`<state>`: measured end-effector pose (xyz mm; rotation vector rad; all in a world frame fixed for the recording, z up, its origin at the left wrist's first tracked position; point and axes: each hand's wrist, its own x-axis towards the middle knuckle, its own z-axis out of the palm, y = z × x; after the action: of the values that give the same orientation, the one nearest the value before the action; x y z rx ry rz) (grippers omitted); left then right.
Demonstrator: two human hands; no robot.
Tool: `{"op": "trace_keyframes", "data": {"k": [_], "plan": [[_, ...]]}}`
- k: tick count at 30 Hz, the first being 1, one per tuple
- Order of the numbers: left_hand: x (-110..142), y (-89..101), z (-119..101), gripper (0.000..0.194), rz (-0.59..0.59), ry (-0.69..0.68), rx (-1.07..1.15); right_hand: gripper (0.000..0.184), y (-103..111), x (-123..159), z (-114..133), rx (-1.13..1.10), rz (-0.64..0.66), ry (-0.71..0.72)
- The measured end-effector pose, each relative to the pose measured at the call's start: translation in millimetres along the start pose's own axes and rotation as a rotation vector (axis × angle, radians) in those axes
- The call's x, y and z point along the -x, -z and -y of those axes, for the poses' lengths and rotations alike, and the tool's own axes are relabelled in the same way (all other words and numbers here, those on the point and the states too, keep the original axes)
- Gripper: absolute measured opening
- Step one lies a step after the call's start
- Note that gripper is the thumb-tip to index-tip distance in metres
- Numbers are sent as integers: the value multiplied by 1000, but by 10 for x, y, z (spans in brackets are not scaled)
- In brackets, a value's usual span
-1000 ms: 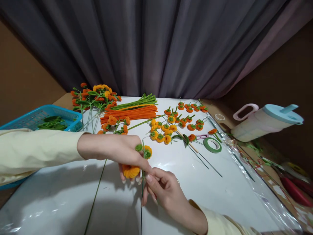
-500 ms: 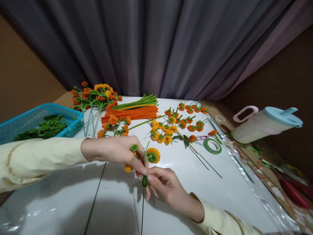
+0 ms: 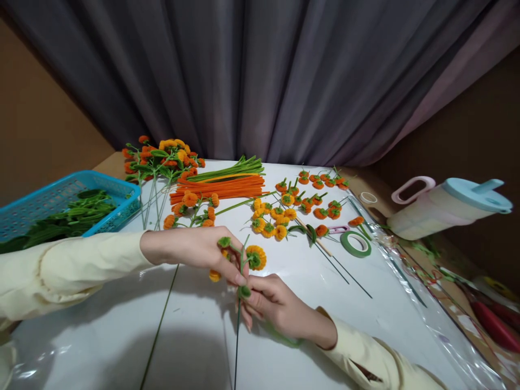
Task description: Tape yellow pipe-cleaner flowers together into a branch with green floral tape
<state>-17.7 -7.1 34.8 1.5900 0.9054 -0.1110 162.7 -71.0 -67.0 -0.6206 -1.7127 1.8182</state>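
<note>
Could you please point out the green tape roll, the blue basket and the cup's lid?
Green tape roll [image 3: 346, 250]: head view, its green band.
Blue basket [image 3: 136, 204]: head view, near corner wall.
Cup's lid [image 3: 463, 193]: head view, top surface.

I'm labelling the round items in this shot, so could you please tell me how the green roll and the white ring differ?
The green roll has a wide green band around a white core, while the white ring is thin and all white. The green roll is larger overall than the white ring. The green roll lies nearer the camera than the white ring. Both are round with open centres.
</note>
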Motion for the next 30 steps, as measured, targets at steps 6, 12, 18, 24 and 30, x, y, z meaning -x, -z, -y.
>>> {"op": "trace_keyframes", "data": {"k": [6, 12, 18, 24, 30], "plan": [[3, 104, -9, 23, 38, -9, 7, 42, 9, -21, -46, -132, -28, -9], [198, 285, 363, 43, -147, -75, -127, 43, 44, 1, -88, -125, -57, -19], [137, -89, 722, 29, -5, 15, 113, 40, 85, -2, -157, -298, -34, -5], [-164, -740, 838, 40, -438, -106, 379, 38, 122, -11, -140, -371, 16, -121], [-311, -850, 712, 35, -567, -143, 622, 40, 105, -26, -164, -362, -21, -115]]}}
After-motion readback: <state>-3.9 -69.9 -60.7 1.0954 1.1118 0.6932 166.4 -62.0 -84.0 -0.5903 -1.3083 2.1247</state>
